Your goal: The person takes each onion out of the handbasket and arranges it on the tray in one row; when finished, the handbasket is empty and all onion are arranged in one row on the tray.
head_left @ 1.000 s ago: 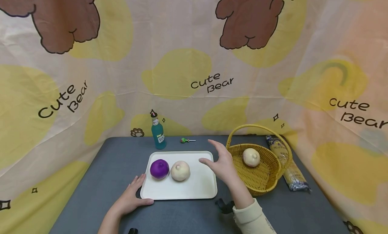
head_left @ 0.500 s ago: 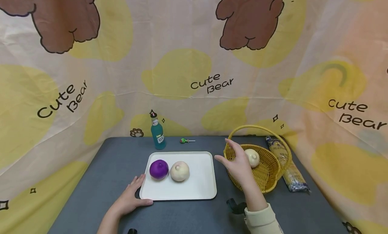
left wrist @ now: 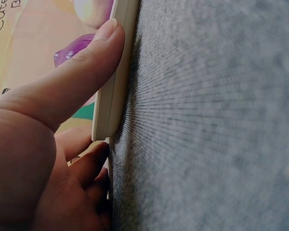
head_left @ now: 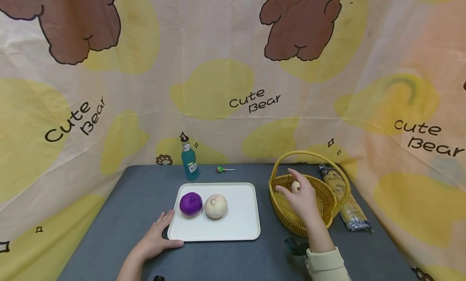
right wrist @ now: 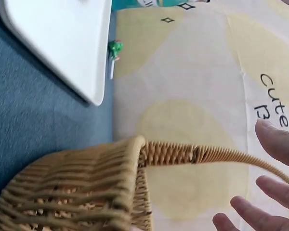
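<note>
On a white tray [head_left: 240, 216] lie a purple onion [head_left: 191, 204] and a white onion [head_left: 216, 206], side by side. My left hand [head_left: 156, 234] rests at the tray's near left corner, its thumb along the front edge and its fingers against the left side. In the left wrist view that thumb [left wrist: 82, 77] touches the tray's side [left wrist: 116, 103]. My right hand [head_left: 303, 198] hovers over the yellow wicker basket [head_left: 287, 222] with thumb and fingers spread, holding nothing. It partly hides another white onion [head_left: 295, 187] inside the basket.
The basket's tall handle [head_left: 309, 152] arches over its opening. A plastic-wrapped packet [head_left: 349, 208] lies right of the basket. Behind the tray stand a blue bottle [head_left: 189, 161] and a small lollipop [head_left: 223, 169]. A printed cloth [head_left: 204, 90] hangs at the table's back.
My right hand has moved right, from the tray's right edge to over the basket, its fingers still spread. The left hand and the tray have stayed in place.
</note>
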The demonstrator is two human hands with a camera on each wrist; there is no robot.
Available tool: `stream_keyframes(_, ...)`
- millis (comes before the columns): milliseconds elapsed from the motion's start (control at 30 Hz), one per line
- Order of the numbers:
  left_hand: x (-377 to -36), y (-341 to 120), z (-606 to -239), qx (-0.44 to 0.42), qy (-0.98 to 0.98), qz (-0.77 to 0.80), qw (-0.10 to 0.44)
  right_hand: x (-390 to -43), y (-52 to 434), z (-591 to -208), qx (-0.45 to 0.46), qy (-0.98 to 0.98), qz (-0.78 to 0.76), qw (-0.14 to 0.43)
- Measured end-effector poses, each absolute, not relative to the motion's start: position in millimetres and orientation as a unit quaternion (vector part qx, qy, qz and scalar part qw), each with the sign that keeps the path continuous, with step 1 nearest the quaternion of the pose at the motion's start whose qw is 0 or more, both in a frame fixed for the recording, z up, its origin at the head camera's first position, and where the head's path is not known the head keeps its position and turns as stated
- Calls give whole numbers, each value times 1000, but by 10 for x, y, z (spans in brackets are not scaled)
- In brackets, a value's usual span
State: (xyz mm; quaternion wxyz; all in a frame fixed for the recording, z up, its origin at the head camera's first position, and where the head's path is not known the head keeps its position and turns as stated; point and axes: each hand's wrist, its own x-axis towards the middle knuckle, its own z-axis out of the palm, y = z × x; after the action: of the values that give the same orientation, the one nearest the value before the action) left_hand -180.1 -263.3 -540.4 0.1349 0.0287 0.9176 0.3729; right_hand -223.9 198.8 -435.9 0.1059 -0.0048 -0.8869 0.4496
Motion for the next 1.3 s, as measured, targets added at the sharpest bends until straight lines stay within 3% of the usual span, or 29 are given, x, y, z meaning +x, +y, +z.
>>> stream_keyframes(233,-1790,-2645,-5398,27,917,373,138,-2285,2174,-4450,-36,-884,462,63)
stream_keyframes(833,-1791,-2639,-5388,26,916,376,137,-2542,2499,-4849,-63,-900,427,59)
stream_keyframes(1300,-1795,-2644,-5396,26,915,379,135,-2647,2541,-4959,-75,-919,387,5)
